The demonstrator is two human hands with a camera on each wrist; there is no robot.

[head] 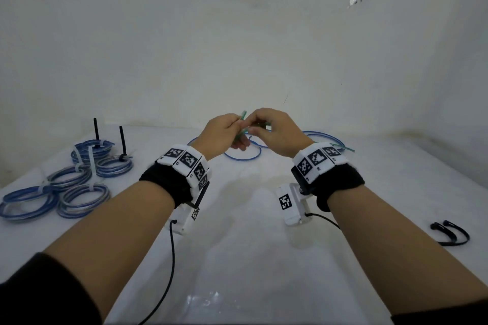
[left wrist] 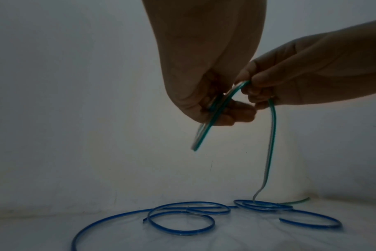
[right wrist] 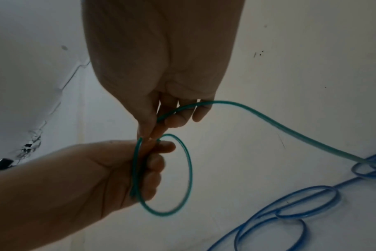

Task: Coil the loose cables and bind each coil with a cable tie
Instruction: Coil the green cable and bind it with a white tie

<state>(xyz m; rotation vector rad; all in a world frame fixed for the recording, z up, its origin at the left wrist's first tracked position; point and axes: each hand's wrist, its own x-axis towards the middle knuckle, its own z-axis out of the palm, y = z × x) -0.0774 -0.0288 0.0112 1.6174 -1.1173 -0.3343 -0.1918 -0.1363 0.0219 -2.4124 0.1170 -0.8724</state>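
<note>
Both hands are raised over the far middle of the white table [head: 237, 232]. My left hand [head: 224, 134] [left wrist: 215, 108] [right wrist: 148, 169] grips a small loop of green cable [right wrist: 188, 169] [head: 243, 115] [left wrist: 206, 125]. Close beside it, my right hand [head: 266, 126] [right wrist: 167, 118] [left wrist: 260, 86] pinches the same cable, and the rest of it [right wrist: 290, 134] [left wrist: 272, 139] hangs down to the table. Loose blue cable [head: 241, 157] [left wrist: 182, 219] [right wrist: 290, 208] lies in rough loops under the hands.
Several tied blue coils [head: 68, 187] lie at the left of the table, some with black tie tails [head: 122, 140] standing up. Two black cable ties [head: 449, 235] lie at the right. A white wall [head: 237, 34] closes the back.
</note>
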